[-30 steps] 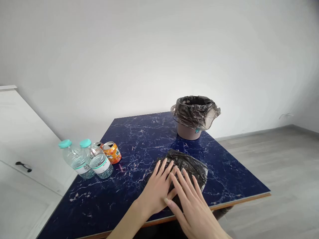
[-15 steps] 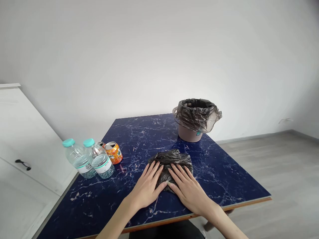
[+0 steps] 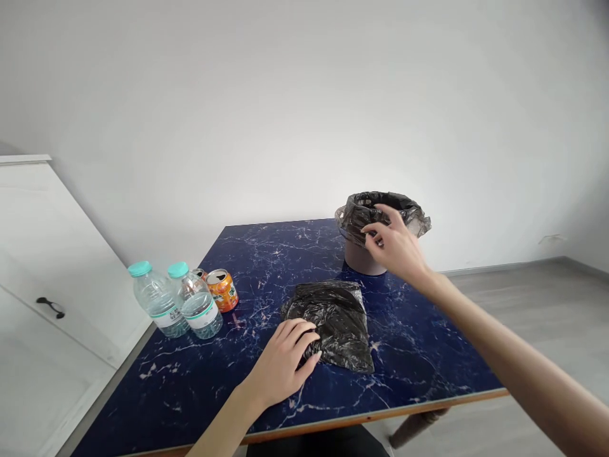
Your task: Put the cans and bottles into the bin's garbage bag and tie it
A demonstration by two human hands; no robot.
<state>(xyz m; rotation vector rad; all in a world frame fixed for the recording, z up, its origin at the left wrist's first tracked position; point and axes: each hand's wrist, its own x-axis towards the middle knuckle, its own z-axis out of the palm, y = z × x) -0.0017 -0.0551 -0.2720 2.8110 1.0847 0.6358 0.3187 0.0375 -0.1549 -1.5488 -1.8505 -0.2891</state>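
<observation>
A black plastic bag (image 3: 337, 324) lies flattened and wrinkled on the table near its front. My left hand (image 3: 290, 355) rests on the bag's left edge, its fingers spread and slightly curved. Farther back on the right stands a small greyish-brown trash bin (image 3: 359, 257), lined with a dark see-through bag (image 3: 356, 222) folded over the rim. My right hand (image 3: 392, 244) is raised in front of the bin's rim. Its fingers are bent and apart, with a visible gap between thumb and forefinger; whether it touches the liner I cannot tell.
Two clear plastic bottles with turquoise caps, a front one (image 3: 200, 308) and one behind (image 3: 162, 304), stand at the table's left. Beside them are an orange drink can (image 3: 222, 291) and another can (image 3: 200, 273), partly hidden. A white cabinet (image 3: 52, 254) borders the blue marbled table (image 3: 266, 254).
My right hand has left the black bag and moved up and right to the bin. The bag now lies more exposed. My left hand stays on its left side, with fingers more curved.
</observation>
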